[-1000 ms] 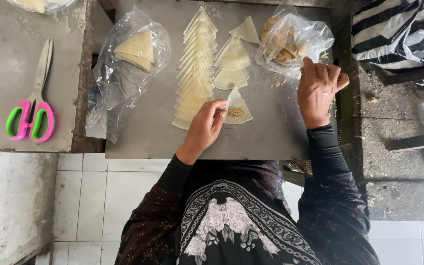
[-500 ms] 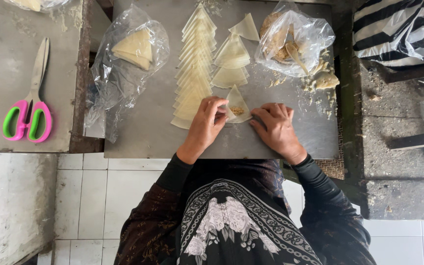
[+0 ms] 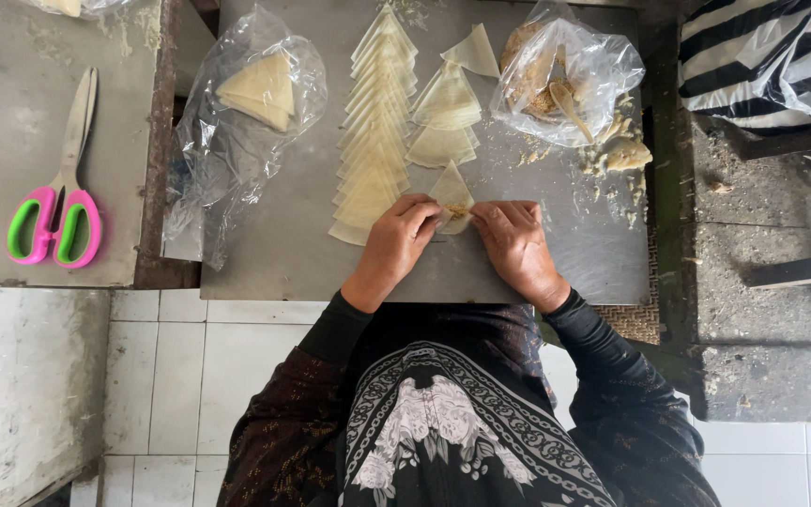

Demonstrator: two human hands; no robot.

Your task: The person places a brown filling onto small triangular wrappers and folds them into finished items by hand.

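Folding step: left hand [image 3: 394, 246] and right hand [image 3: 516, 246] fingers pinched on filled pastry triangle [image 3: 452, 195] over bench [image 3: 274, 253]. Next probably calls for pressing edges closed.

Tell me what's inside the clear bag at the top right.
The bag holds brown crumbly filling and a pale spoon. Crinkled plastic hides anything deeper.

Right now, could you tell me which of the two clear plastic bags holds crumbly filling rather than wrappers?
The plastic bag on the right, with brown crumbs and a spoon inside.
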